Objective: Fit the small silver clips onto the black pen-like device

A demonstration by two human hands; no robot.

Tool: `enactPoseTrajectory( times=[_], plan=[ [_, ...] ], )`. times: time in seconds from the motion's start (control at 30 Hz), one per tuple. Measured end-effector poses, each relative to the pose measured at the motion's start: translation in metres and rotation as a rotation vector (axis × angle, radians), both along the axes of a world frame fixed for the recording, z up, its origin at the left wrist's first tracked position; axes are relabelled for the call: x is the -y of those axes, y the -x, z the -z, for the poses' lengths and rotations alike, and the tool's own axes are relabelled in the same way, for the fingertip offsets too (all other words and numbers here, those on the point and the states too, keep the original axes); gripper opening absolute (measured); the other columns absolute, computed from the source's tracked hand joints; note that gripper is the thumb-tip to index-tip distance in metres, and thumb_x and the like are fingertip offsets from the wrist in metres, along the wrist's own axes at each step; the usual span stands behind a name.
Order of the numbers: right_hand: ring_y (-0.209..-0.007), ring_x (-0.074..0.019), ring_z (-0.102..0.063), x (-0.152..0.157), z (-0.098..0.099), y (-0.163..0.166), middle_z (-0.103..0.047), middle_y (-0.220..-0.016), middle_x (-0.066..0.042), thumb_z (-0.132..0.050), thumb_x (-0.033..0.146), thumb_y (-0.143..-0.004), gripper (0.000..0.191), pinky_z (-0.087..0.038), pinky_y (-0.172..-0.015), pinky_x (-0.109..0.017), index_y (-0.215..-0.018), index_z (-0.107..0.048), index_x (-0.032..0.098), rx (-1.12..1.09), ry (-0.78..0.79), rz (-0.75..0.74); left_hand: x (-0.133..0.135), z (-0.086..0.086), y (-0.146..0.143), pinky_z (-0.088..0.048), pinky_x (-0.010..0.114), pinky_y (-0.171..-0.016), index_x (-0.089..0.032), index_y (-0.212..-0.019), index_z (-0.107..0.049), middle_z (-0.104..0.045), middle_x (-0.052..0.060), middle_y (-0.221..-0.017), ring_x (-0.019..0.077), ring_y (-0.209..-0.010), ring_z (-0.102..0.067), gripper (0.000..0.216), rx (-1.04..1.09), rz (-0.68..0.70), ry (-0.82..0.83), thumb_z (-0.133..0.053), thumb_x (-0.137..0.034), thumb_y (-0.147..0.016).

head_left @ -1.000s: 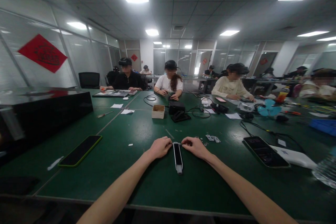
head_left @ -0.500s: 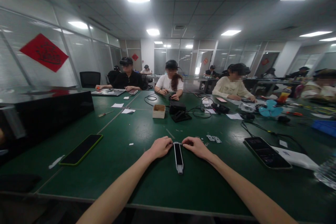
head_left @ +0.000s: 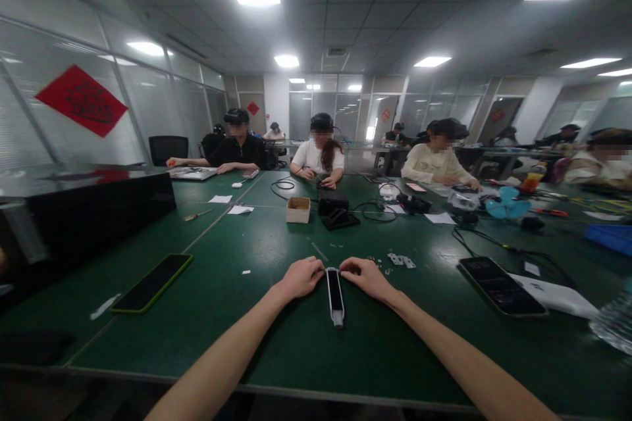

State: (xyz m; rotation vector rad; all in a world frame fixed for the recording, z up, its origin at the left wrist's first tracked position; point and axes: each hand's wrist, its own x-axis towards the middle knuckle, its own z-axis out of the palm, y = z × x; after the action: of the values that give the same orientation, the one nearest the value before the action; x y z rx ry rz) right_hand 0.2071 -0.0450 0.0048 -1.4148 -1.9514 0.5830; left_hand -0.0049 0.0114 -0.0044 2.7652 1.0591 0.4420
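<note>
A long, narrow white-edged device (head_left: 336,296) with a black face lies on the green table in front of me, its narrower grey end towards me. My left hand (head_left: 302,276) is closed at its far left corner, fingertips pressed together against the edge. At the far right corner my right hand (head_left: 364,275) pinches with bent fingers, thumb and index finger by the edge. Whether a tiny part sits in either pinch is too small to tell. Just right of my right hand lie small grey metal plates (head_left: 401,260) and several tiny loose pieces (head_left: 388,271).
A green-edged phone (head_left: 152,283) lies left, a black phone (head_left: 502,287) and white case (head_left: 557,297) right. Beyond my hands stand a small open box (head_left: 298,210) and a black box (head_left: 333,202) with cables. A clear bottle (head_left: 613,324) is at far right. Several people sit opposite.
My right hand has shifted very slightly left, towards the device. My left hand and the device stay nearly in place. The view has turned a little.
</note>
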Motion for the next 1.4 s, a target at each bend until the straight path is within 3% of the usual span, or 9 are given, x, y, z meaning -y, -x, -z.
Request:
enactPoseTrajectory(
  times=[0.6,0.73,0.87,1.1,1.3,1.4],
  plan=[
    [-0.070,-0.0130,-0.057,-0.002,0.003,0.000,-0.067,-0.086,-0.002,-0.057,0.027,-0.079,0.019,-0.045,-0.065,-0.025,-0.094,-0.065,0.017,0.067,-0.040,-0.023,-0.002,0.003,0.000,-0.041,0.024,-0.066,-0.020,-0.092,-0.057,-0.059,0.003,-0.090,0.0158,-0.080,-0.057,0.017,-0.007,0.002,-0.021,-0.042,-0.028,-0.091],
    [-0.076,-0.0154,-0.058,-0.007,-0.002,-0.017,-0.066,-0.091,-0.004,-0.056,0.030,-0.081,0.023,-0.046,-0.069,-0.027,-0.099,-0.063,0.018,0.153,-0.110,-0.020,-0.003,0.003,0.000,-0.042,0.024,-0.067,-0.020,-0.094,-0.057,-0.059,0.004,-0.092,0.0163,-0.081,-0.057,0.018,-0.009,0.011,-0.014,-0.041,-0.029,-0.091],
    [-0.088,-0.0183,-0.058,-0.011,-0.013,-0.053,-0.064,-0.097,-0.006,-0.048,0.030,-0.085,0.024,-0.045,-0.081,-0.030,-0.099,-0.063,0.018,0.299,-0.178,0.086,-0.001,-0.001,0.001,-0.042,0.024,-0.065,-0.020,-0.095,-0.057,-0.059,0.004,-0.092,0.0161,-0.080,-0.057,0.019,-0.003,0.020,0.000,-0.041,-0.028,-0.090],
    [-0.087,-0.0204,-0.059,-0.007,-0.019,-0.118,-0.065,-0.094,-0.009,-0.052,0.023,-0.080,0.018,-0.043,-0.074,-0.028,-0.090,-0.067,0.018,0.647,0.126,0.293,0.000,0.000,0.001,-0.042,0.024,-0.065,-0.020,-0.095,-0.057,-0.058,0.004,-0.092,0.0155,-0.078,-0.057,0.020,-0.002,0.016,0.002,-0.041,-0.029,-0.090],
    [-0.081,-0.0169,-0.061,-0.009,-0.009,-0.123,-0.067,-0.090,-0.005,-0.056,0.026,-0.078,0.015,-0.043,-0.069,-0.023,-0.086,-0.068,0.021,0.569,0.211,0.196,-0.001,0.002,0.001,-0.042,0.024,-0.064,-0.020,-0.095,-0.057,-0.058,0.003,-0.091,0.0153,-0.077,-0.056,0.020,0.016,0.025,-0.007,-0.040,-0.029,-0.091],
    [-0.079,-0.0159,-0.062,-0.015,-0.004,-0.119,-0.067,-0.089,-0.005,-0.059,0.027,-0.077,0.014,-0.042,-0.068,-0.022,-0.084,-0.068,0.021,0.594,0.244,0.220,-0.001,0.001,0.000,-0.042,0.024,-0.063,-0.020,-0.095,-0.057,-0.058,0.003,-0.091,0.0152,-0.077,-0.056,0.020,0.012,0.024,-0.002,-0.040,-0.029,-0.091]
  ],
)
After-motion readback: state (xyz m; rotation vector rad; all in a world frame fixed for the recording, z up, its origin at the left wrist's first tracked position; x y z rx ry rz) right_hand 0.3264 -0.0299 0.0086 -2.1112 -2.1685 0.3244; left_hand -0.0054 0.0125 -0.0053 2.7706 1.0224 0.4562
